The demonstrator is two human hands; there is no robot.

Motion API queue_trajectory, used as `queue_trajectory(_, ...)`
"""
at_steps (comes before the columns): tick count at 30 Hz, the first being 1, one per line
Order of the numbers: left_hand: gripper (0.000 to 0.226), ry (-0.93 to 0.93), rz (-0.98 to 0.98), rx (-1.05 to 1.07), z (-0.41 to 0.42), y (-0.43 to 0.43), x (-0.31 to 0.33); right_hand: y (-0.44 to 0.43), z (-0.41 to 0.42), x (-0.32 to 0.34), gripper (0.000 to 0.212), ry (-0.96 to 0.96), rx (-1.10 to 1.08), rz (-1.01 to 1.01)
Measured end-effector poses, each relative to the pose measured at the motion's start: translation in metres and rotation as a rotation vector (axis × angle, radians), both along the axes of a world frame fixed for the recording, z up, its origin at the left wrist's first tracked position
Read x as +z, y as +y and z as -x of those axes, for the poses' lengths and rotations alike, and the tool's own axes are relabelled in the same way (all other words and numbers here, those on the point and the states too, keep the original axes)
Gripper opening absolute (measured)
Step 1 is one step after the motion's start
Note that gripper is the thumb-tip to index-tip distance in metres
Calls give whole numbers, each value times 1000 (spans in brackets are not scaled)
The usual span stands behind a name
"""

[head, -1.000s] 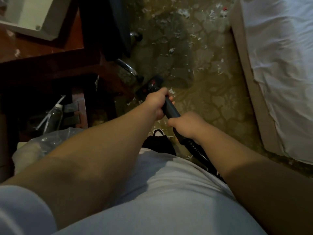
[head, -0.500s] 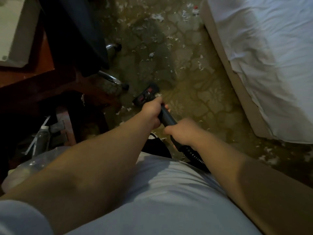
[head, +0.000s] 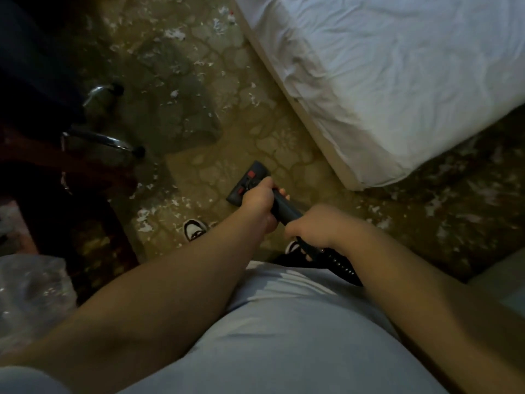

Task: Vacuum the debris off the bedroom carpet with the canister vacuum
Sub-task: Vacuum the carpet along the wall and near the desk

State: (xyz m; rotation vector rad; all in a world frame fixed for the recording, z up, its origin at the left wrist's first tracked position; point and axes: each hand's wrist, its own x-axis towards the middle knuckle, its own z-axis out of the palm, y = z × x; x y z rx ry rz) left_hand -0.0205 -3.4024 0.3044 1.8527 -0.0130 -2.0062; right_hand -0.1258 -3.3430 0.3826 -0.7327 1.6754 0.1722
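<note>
Both my hands grip the black vacuum wand [head: 285, 210]. My left hand [head: 258, 204] holds it higher up, close to the floor head. My right hand [head: 315, 226] grips the handle where the ribbed hose [head: 342, 265] begins. The dark floor head [head: 248, 180], with red pedals, lies flat on the patterned olive carpet [head: 289, 149] just beyond my left hand. White debris [head: 173, 34] is scattered over the carpet at the far left, beside my left shoe [head: 194, 228], and to the right past the bed corner.
A bed with a white sheet [head: 397, 81] fills the upper right, its corner near the floor head. Chrome chair legs [head: 108, 140] and dark wooden furniture [head: 56, 194] stand at the left. A clear plastic bag [head: 31, 291] lies at the lower left.
The view has swung right, bringing the bed corner into sight. The floor head has moved rightward toward the bed while both hands keep their grip on the wand.
</note>
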Motion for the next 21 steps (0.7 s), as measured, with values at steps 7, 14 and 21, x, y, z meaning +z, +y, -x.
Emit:
queue_trajectory(7,23,77,-60,-10,86,55,26,39,79,40,19,47,41,-75)
queue_trajectory(14,19,72,-76,24,70,63,23,46,71,31,22,-7,45,-94)
queue_trajectory(21,14,-41,-5,225,-13,33,9,12,-2,12,29,-76,131,-42)
